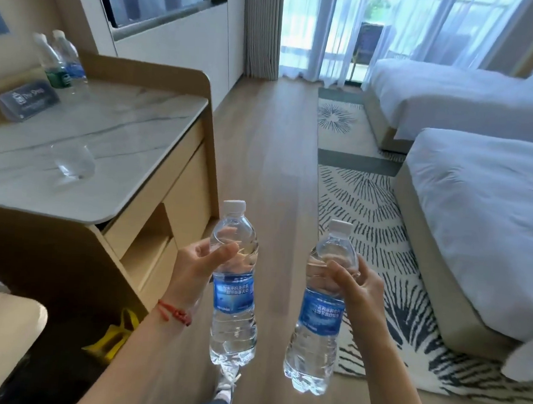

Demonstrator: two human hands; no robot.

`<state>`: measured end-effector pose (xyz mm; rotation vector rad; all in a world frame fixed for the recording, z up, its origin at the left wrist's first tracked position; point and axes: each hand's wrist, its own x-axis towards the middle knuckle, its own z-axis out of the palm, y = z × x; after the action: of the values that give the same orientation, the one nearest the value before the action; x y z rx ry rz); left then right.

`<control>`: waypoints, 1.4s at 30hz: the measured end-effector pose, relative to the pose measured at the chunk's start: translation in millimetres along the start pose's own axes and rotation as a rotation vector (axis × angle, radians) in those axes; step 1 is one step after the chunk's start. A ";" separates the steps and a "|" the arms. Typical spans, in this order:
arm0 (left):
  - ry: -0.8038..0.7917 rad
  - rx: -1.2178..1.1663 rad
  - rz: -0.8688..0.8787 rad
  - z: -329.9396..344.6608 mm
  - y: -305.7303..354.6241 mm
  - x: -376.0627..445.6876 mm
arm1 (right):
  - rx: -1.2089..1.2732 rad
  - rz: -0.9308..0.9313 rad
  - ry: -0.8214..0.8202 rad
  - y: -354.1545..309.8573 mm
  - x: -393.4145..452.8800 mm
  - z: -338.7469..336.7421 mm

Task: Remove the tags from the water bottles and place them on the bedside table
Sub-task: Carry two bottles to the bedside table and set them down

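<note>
Over wood floor (261, 157), hands grip ribbed plastic bottles (234, 293).

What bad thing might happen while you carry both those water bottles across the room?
1. Each hand grips only its bottle's upper part: the left hand on the left bottle, the right hand on the right bottle. The full bottles hang over the wooden floor, so one might slip and drop.
2. The patterned rug lies just ahead; its edge could catch a foot, with neither hand free.

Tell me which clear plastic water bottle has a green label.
The back-left bottle on the marble counter; its neighbour and both held bottles have blue labels.
</note>
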<state>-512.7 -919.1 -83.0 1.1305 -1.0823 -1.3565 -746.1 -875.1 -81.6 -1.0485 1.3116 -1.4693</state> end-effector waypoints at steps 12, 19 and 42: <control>-0.057 -0.009 -0.021 -21.2 22.8 226.6 | -0.033 -0.033 0.051 -0.5 203.7 74.4; -0.089 -0.018 -0.047 -20.6 24.6 344.3 | -0.066 -0.026 0.040 11.4 311.9 105.8; -0.058 0.005 -0.097 128.0 15.2 786.5 | -0.113 -0.001 0.009 31.5 780.6 47.9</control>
<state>-667.3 -1700.7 -103.6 1.1667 -1.0851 -1.4709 -898.3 -1642.9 -81.4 -1.1164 1.4147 -1.4149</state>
